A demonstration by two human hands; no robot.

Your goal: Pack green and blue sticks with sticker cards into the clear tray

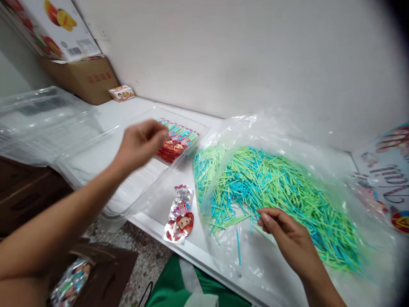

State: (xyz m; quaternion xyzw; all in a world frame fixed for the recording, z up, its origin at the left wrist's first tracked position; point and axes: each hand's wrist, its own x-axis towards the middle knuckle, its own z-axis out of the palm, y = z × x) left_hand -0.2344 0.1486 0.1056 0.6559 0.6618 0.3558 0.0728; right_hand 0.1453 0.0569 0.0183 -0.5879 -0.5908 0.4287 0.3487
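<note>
My left hand (143,140) hovers beside the clear tray holding red printed packets (174,147) with blue and green sticks. Its fingers are curled together; anything in them is too small or hidden to name. My right hand (284,234) is at the front of the open clear bag full of thin green and blue sticks (275,179). Thumb and fingers pinch a blue stick (252,219). One loose blue stick (238,247) lies nearer the table edge. Between my hands, silver packets with a red-haired cartoon figure (180,219) lie overlapped on the white table.
Empty clear plastic trays (41,123) are stacked at the left. Behind them stand a cardboard box (86,79), a fruit-printed box (64,30) and a small carton (122,93). An open box of packets (72,281) sits below. A printed sheet (386,170) is at the right.
</note>
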